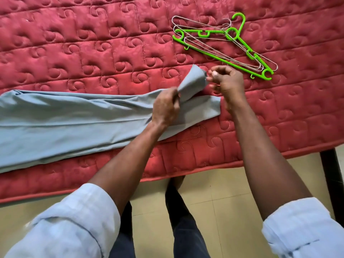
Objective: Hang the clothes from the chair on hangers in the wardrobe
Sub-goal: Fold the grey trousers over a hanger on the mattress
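Long pale-blue cloth trousers (74,118) lie across the red quilted mattress (93,53). The left hand (165,107) bunches one leg end, the right hand (226,81) pinches its hem (lifted clear). Beyond, a bright green plastic hanger (240,40) overlaps thin wire hangers (195,25).

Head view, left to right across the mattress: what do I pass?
Grey trousers → left hand gripping a trouser leg → right hand at its hem → green hanger over wire hangers.

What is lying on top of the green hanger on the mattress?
Several thin wire hangers lie across the green hanger, hooks bunched near its neck. Their exact count is unclear where they overlap. Beneath it, only the red mattress shows.
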